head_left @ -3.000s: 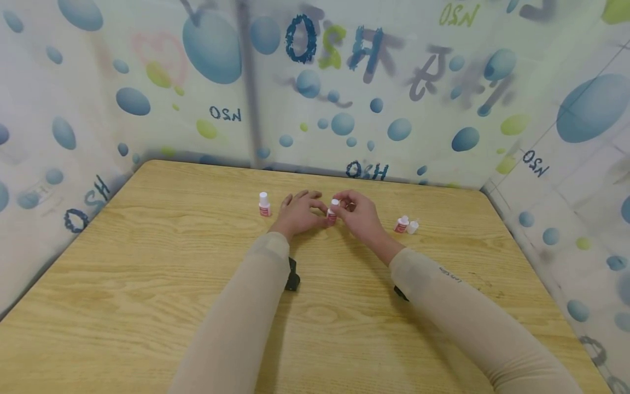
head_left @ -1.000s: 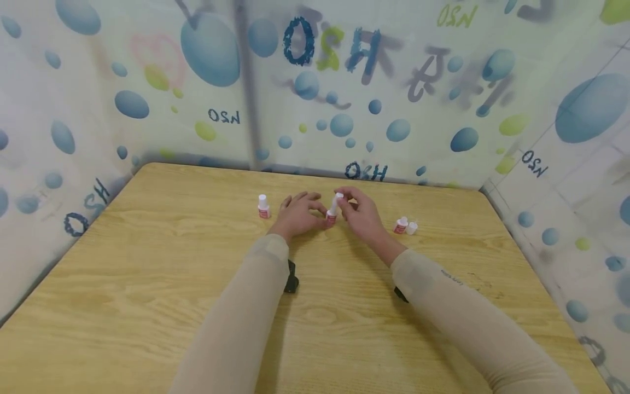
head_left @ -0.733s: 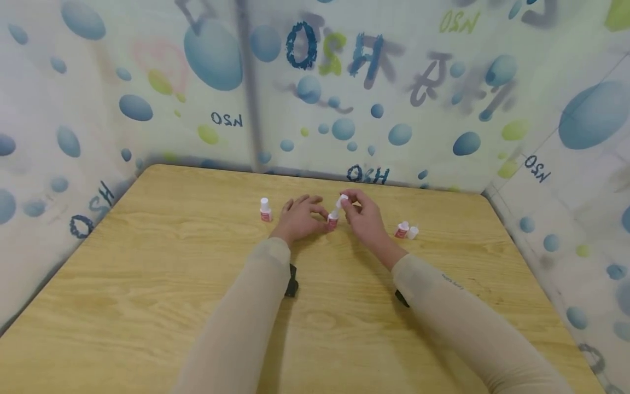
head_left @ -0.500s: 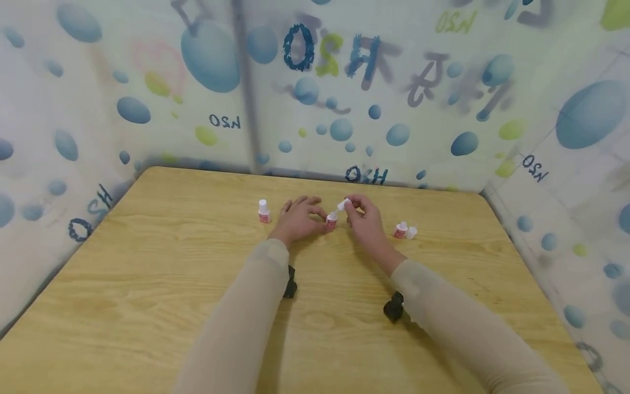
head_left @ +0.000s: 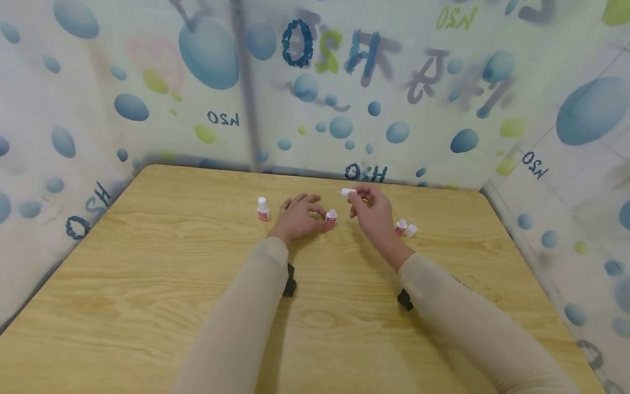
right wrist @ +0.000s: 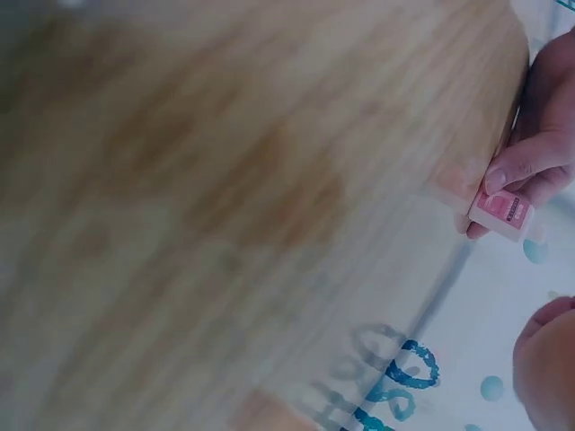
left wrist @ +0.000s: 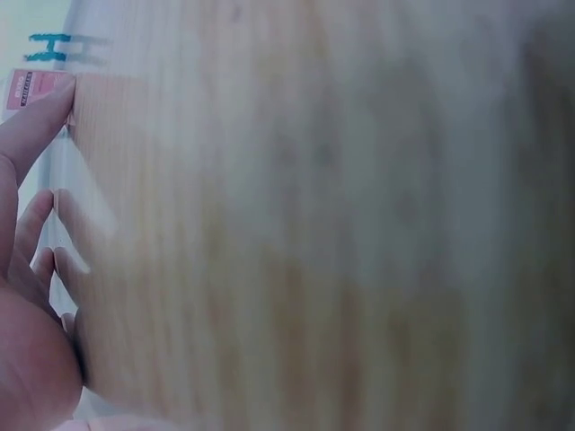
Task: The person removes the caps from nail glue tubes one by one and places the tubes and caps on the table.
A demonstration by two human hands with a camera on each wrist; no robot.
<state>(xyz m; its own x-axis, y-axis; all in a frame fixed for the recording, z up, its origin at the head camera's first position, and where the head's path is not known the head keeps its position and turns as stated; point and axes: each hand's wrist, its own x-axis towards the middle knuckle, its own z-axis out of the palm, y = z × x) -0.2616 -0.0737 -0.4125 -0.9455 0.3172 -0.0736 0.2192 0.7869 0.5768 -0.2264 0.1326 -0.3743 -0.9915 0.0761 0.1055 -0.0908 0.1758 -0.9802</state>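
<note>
My left hand [head_left: 299, 219] rests low on the table and pinches a small white bottle [head_left: 331, 215] with a pink-red label between thumb and finger. The bottle stands upright, its cap off and its neck showing. In the left wrist view the thumb lies against the bottle's label [left wrist: 34, 88]; the right wrist view shows the left hand [right wrist: 537, 153] at the bottle [right wrist: 503, 214]. My right hand [head_left: 372, 210] is raised to the right of it and pinches a white brush cap [head_left: 348, 192] on its side, a thin stem pointing left.
A capped bottle [head_left: 263, 209] of the same kind stands left of my left hand. Beyond my right hand, an uncapped bottle [head_left: 401, 227] has a white cap [head_left: 411, 230] beside it. The wooden table [head_left: 197, 273] ends at a patterned wall covering [head_left: 344, 148].
My right hand has drawn the brush cap up out of the bottle, then moved it right and turned it sideways. The left hand has stayed on the bottle.
</note>
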